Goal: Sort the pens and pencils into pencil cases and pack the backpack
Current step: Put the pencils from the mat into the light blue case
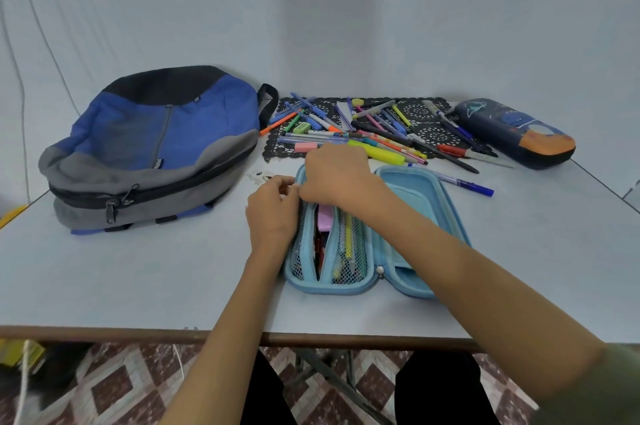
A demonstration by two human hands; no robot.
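Person as seen from the head camera. The right arm wore an olive-green sleeve (595, 390), its hem visible at the lower right edge; below it the forearm was bare down to the right hand (337, 178). The left forearm and left hand (273, 213) were uncovered. Both legs wore black trousers (443, 390).

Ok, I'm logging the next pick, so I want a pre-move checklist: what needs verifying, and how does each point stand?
1. Blue pencil case open: ok.
2. Room in its mesh pocket: cannot tell.
3. Hands free: not ok; left hand pinches the pocket's edge, right hand is on it too.
4. Pens waiting on lace mat: ok.
5. Dark pencil case open: not ok.
6. Backpack unzipped: not ok.
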